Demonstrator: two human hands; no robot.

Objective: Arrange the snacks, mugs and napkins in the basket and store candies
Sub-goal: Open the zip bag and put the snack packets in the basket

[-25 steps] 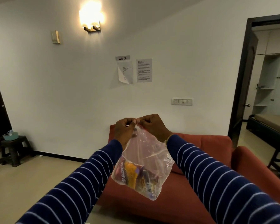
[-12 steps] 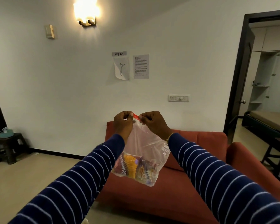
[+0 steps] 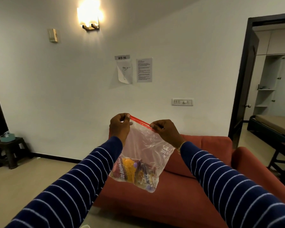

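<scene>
Bag (image 3: 143, 155): clear plastic, hanging in mid-air in front of the person, above a red sofa (image 3: 209, 163). Red seal strip (image 3: 140, 121) along its top is running taut and slanting down from left to right between the hands. Snack packets (image 3: 135, 171), orange and purple, are lying bunched in the bag's lower corner.

Left hand (image 3: 119, 127): fingers pinching the strip's left end.

Right hand (image 3: 165, 131): fingers pinching the strip's right end, slightly lower.

Sleeves: navy with pale stripes, both reaching forward.

Surroundings: lit lamp (image 3: 89, 17) glowing on the white wall; papers (image 3: 133, 69) taped below it; dark stool (image 3: 10, 149) standing far left; doorway (image 3: 270, 71) opening at right.
</scene>
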